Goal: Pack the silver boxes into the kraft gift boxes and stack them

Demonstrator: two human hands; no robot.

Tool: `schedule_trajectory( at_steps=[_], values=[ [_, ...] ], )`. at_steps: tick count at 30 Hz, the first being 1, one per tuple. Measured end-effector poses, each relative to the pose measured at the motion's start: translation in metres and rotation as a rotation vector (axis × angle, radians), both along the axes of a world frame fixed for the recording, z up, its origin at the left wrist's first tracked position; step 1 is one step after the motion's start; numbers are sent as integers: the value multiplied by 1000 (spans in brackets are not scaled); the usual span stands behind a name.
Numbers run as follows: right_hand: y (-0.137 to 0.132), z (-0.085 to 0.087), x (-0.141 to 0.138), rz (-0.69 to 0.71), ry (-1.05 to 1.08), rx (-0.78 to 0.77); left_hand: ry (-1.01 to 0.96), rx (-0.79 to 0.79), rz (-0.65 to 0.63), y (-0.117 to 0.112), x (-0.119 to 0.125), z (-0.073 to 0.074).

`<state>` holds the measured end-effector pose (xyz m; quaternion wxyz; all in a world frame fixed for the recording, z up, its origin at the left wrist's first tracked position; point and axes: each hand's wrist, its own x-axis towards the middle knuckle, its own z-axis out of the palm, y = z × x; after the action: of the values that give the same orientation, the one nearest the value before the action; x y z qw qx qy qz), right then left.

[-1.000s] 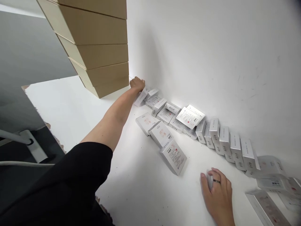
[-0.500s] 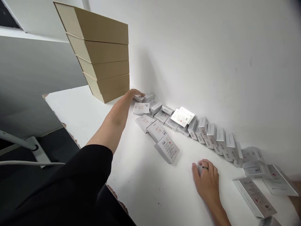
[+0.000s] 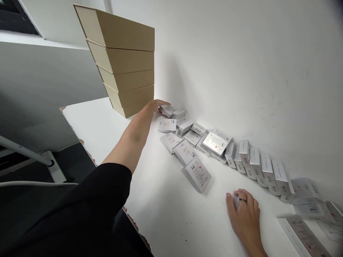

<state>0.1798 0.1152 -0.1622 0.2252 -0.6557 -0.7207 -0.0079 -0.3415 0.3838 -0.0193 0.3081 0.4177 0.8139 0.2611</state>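
Note:
My left hand (image 3: 160,104) reaches to the far end of the white table, beside the wall. Its fingers are closed around the edge of a small silver-white printed box (image 3: 168,111), which sits among other such boxes. Part of the hand is hidden behind its own wrist. My right hand (image 3: 245,214), with a dark ring on one finger, rests on the tabletop. Its fingers are bent loosely, the thumb apart, and nothing shows in it. Left of it, a printed box (image 3: 197,175) leans at the near end of an overlapping row.
A tall stack of tan boxes (image 3: 131,60) stands at the table's far left. Along the wall (image 3: 241,71) runs a line of small silver boxes (image 3: 255,160), some piled. Another box (image 3: 302,235) lies at lower right. The table's left edge (image 3: 87,151) is chipped.
The view has shifted, so everything appears a little farther right. The box at my left hand now shows more of its printed face. My right hand stays resting on the table.

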Motion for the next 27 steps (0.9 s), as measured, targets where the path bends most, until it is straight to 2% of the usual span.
schedule_trajectory(
  at_steps=[4,7,11,16,19,23,27],
  values=[
    [0,0,1,-11,-8,-23,-162,43,-56,9,9,-4],
    [1,0,2,-23,-3,-43,-190,128,-92,11,18,-5],
    [1,1,1,-28,12,-58,-92,302,-160,5,37,-9],
    [2,2,-1,-23,20,-50,80,481,-246,-8,68,-23],
    [2,1,-2,-19,19,-43,128,492,-245,-11,77,-26],
    [3,1,-2,-19,23,-49,127,489,-204,-18,81,-21],
    [3,1,-3,-17,27,-57,56,564,-129,-40,90,-17]
  ],
)
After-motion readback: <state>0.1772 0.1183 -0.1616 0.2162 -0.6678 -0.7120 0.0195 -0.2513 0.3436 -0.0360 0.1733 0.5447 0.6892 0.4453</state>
